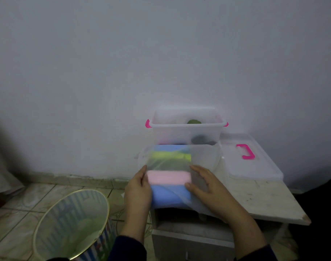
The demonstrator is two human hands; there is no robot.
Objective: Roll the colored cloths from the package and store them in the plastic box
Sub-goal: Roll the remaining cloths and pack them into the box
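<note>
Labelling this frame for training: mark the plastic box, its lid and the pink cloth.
plastic box [187, 125]: head view, on its front rim.
lid [255, 167]: head view, on its flat top, below the pink handle.
pink cloth [168, 177]: head view, on the middle of its visible band.

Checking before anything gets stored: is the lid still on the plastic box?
No, the plastic box stands open, and its lid lies flat on the table beside it.
</note>
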